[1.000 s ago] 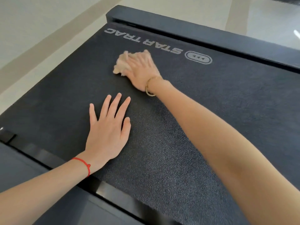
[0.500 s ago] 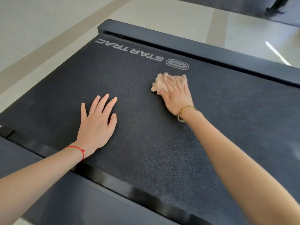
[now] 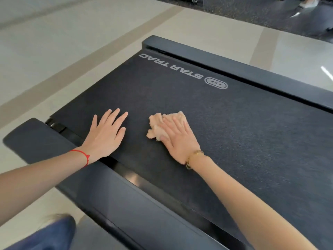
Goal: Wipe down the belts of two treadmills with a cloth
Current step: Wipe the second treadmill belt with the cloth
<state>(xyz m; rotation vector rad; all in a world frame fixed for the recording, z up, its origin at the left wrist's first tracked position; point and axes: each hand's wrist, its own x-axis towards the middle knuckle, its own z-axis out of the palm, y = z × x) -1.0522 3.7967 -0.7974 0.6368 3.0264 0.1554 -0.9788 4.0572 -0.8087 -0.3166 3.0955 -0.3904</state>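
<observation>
Fingers [image 3: 177, 123] of the right hand [image 3: 177, 139] are pressing, spread, on the beige cloth [image 3: 158, 127].
The left hand [image 3: 105, 136] is bracing flat, fingers spread, on the treadmill belt [image 3: 243, 134]; overlapping, even-pressure strokes would be serving best.

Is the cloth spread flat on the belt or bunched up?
Bunched up. The cloth shows as a crumpled wad with lumpy folds poking out from under the right hand, which presses it on the belt.

Pale tiled floor [image 3: 59, 44] with tan stripes [image 3: 86, 67]; dark speckled matting [image 3: 252, 9] lies beyond.
</observation>
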